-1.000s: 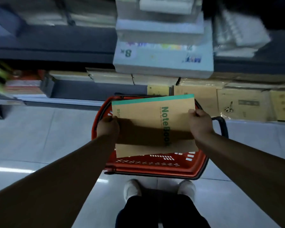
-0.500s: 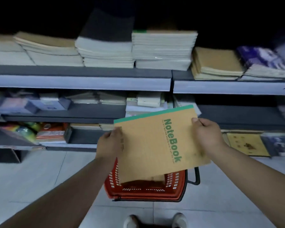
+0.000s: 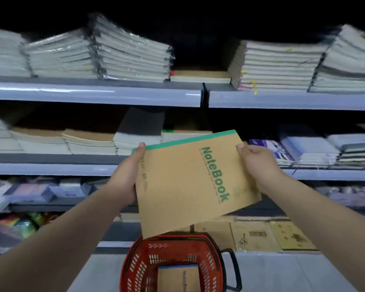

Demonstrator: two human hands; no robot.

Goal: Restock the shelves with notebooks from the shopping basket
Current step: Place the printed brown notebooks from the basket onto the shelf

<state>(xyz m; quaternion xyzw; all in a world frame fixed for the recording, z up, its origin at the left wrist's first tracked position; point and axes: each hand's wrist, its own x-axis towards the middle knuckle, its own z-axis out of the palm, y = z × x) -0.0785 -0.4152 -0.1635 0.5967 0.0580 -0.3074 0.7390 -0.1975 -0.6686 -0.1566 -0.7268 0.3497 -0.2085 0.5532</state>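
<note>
I hold a brown notebook (image 3: 190, 182) with a green top band and green "NoteBook" lettering, tilted, in front of the middle shelf. My left hand (image 3: 128, 175) grips its left edge and my right hand (image 3: 258, 165) grips its right edge. Below it on the floor stands the red shopping basket (image 3: 135, 268), with another brown notebook (image 3: 178, 279) lying inside. On the top shelf (image 3: 93, 93) a low brown-covered stack (image 3: 200, 75) sits in a gap between tall stacks.
Tall wrapped notebook stacks (image 3: 118, 57) fill the top shelf on both sides of the gap. The middle shelf (image 3: 51, 168) carries lower stacks. Brown notebooks (image 3: 259, 234) lie on the bottom shelf right of the basket. Grey tiled floor (image 3: 303, 272) surrounds the basket.
Both hands have lifted the notebook up out of the basket to middle-shelf height, and the view has tilted up so that the top shelf shows.
</note>
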